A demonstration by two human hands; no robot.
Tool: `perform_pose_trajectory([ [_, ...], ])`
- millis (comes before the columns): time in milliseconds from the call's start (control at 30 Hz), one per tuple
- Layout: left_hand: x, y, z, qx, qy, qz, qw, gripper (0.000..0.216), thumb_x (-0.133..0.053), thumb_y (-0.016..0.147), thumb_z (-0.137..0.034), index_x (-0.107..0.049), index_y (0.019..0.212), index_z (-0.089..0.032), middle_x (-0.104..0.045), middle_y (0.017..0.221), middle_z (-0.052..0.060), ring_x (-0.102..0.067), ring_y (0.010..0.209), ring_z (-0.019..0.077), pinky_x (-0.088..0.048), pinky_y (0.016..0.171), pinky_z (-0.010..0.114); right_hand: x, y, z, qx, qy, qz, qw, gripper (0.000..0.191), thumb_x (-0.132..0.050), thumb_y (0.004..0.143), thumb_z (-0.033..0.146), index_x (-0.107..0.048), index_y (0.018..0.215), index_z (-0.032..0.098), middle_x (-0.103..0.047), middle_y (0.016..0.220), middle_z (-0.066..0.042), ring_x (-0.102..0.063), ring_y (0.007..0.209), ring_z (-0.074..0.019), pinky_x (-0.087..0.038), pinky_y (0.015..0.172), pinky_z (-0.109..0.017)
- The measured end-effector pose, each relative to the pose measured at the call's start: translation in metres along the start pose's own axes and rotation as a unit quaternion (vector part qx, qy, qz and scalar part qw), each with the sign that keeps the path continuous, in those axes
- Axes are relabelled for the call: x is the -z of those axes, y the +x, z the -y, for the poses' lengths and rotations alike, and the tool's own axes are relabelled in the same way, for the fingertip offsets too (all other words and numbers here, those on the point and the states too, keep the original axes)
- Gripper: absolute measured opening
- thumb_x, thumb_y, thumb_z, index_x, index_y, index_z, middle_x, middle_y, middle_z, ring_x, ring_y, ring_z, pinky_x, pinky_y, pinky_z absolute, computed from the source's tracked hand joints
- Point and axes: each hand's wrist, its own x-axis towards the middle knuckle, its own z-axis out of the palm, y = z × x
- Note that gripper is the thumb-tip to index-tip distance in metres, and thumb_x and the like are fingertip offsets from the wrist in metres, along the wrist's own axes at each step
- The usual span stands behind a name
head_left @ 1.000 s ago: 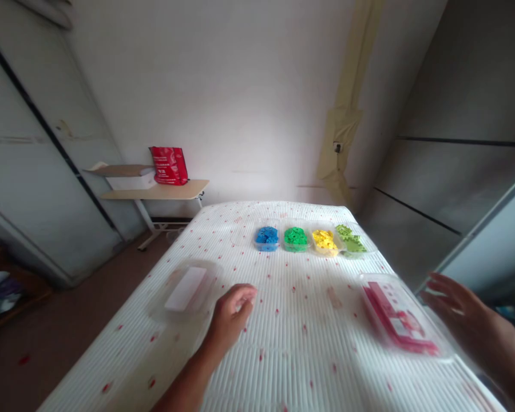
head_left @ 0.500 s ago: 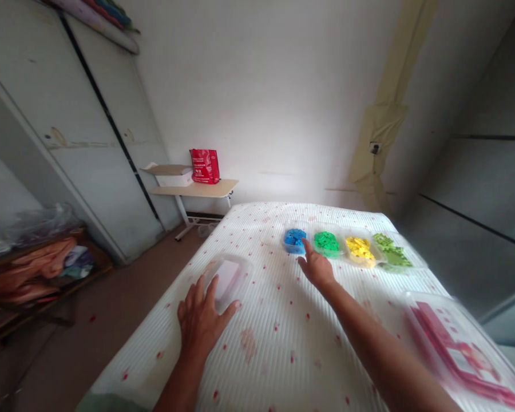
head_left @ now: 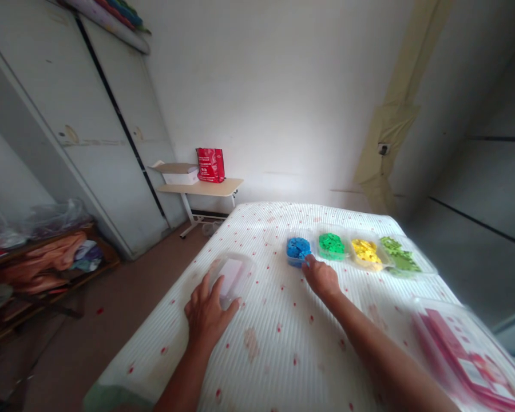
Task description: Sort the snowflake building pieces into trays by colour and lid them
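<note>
My left hand (head_left: 206,312) lies flat with fingers spread on the near end of a clear plastic box (head_left: 234,273) that holds a white card. My right hand (head_left: 320,276) reaches forward, its fingertips at the near edge of the tub of blue pieces (head_left: 298,250); its fingers are bunched and what they hold, if anything, is hidden. In a row to the right of the blue tub sit a dark green tub (head_left: 331,245), a yellow tub (head_left: 365,252) and a light green tub (head_left: 401,260), all on the white ribbed, red-dotted cover (head_left: 278,337).
A clear box with red contents (head_left: 461,352) lies at the near right. A small side table (head_left: 201,187) with a red bag (head_left: 210,165) stands by the far wall. Wardrobe doors and a low shelf of clothes (head_left: 47,266) line the left.
My right hand swung from the far right across to the blue tub. My left hand moved left, opened and settled on the clear box. The view turned left.
</note>
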Motion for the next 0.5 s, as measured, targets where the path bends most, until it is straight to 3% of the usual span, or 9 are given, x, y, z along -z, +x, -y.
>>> perform_pose_trajectory([
  [133, -0.001, -0.001, 0.001, 0.005, 0.001, -0.002, 1.000, 0.057, -0.049, 0.075, -0.051, -0.048, 0.126, -0.027, -0.028, 0.144, 0.008, -0.034, 0.121, 0.0312, -0.032, 0.093, 0.049, 0.012, -0.030, -0.001, 0.004, -0.044, 0.077, 0.996, 0.029, -0.041, 0.090, 0.031, -0.057, 0.109, 0.015, -0.069, 0.077, -0.011, -0.066, 0.069, -0.0202, -0.046, 0.058, -0.028],
  [200, 0.000, -0.001, 0.001, 0.008, 0.000, -0.005, 1.000, 0.054, -0.047, 0.076, -0.050, -0.049, 0.125, -0.027, -0.028, 0.144, 0.008, -0.035, 0.121, 0.0307, -0.032, 0.093, 0.048, 0.017, -0.050, -0.002, 0.028, -0.056, 0.104, 0.993, 0.029, -0.039, 0.090, 0.028, -0.056, 0.111, 0.017, -0.070, 0.075, -0.010, -0.067, 0.068, -0.0214, -0.043, 0.054, -0.026],
  [367, 0.002, -0.001, -0.001, 0.013, -0.002, -0.012, 1.000, 0.051, -0.045, 0.079, -0.049, -0.050, 0.124, -0.028, -0.026, 0.145, 0.008, -0.037, 0.120, 0.0302, -0.031, 0.093, 0.048, 0.023, -0.090, -0.005, 0.084, -0.037, 0.100, 0.991, 0.029, -0.041, 0.087, 0.026, -0.056, 0.111, 0.020, -0.071, 0.069, -0.006, -0.068, 0.063, -0.0202, -0.041, 0.052, -0.024],
  [500, -0.001, 0.000, 0.000, 0.014, 0.003, 0.004, 1.000, 0.059, -0.048, 0.074, -0.056, -0.047, 0.127, -0.028, -0.023, 0.147, 0.008, -0.031, 0.125, 0.0326, -0.028, 0.096, 0.051, 0.025, -0.101, -0.015, 0.087, 0.025, 0.078, 0.993, 0.034, -0.039, 0.087, 0.027, -0.052, 0.118, 0.020, -0.072, 0.072, -0.004, -0.068, 0.063, -0.0171, -0.043, 0.053, -0.023],
])
